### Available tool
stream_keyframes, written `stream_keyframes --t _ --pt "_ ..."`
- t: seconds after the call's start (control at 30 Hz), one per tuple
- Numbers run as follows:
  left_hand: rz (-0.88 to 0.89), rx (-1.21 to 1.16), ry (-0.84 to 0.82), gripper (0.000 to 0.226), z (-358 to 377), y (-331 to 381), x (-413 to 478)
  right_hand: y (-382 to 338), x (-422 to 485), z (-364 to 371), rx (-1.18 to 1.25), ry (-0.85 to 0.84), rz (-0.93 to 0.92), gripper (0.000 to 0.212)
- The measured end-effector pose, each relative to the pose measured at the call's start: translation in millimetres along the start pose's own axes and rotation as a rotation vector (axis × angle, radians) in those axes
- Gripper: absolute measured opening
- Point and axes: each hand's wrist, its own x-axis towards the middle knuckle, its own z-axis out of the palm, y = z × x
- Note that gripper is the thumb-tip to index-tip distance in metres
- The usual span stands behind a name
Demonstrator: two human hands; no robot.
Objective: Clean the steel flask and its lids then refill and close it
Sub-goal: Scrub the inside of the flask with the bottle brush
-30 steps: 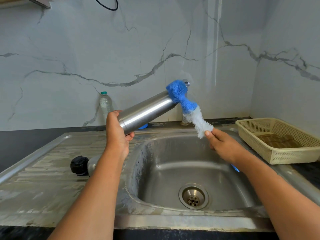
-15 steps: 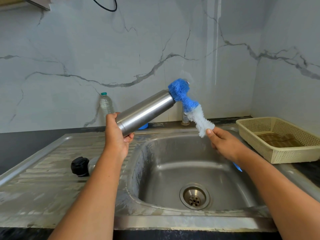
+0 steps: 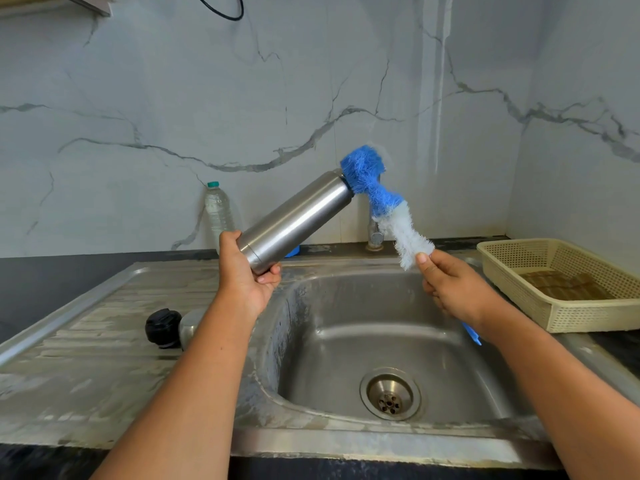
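Fingers (image 3: pixel 266 277) wrap the flask (image 3: pixel 298 220); right hand (image 3: pixel 453 289) grips the brush (image 3: pixel 381 202), bent at its mouth. Scrubbing starting; lids (image 3: pixel 162 327), refill, closing remain.

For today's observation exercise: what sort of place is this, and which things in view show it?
Most likely a home kitchen: a steel sink with draining board, a tap against a marble-look wall, and a plastic basket on the dark counter.

1. Hiding the base of the steel flask (image 3: pixel 297 220) inside the left hand (image 3: pixel 246 276)
2. Covering the flask's mouth with the blue brush head (image 3: pixel 364 173)
3. Concealing most of the brush handle (image 3: pixel 471 333) within the right hand (image 3: pixel 454 289)
4. Blocking part of the steel lid (image 3: pixel 188 327) behind the left forearm
5. Masking the tap (image 3: pixel 375 233) behind the bristles
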Motion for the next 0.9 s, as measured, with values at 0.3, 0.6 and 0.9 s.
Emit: stream_keyframes --t 0.3,0.6,0.9 --pt "-0.132 0.221 -0.107 0.037 9.8 -14.1 0.1 -11.9 -3.6 3.2 -0.077 0.197 -0.184 0.027" --pt "-0.186 0.271 -0.123 0.043 11.0 -20.9 0.8 -11.3 -0.8 -2.0 -0.037 0.217 -0.187 0.028" --pt "-0.135 0.434 -0.141 0.05 15.2 -23.9 -2.5 -4.5 1.8 -2.4 0.07 0.241 -0.028 0.037"
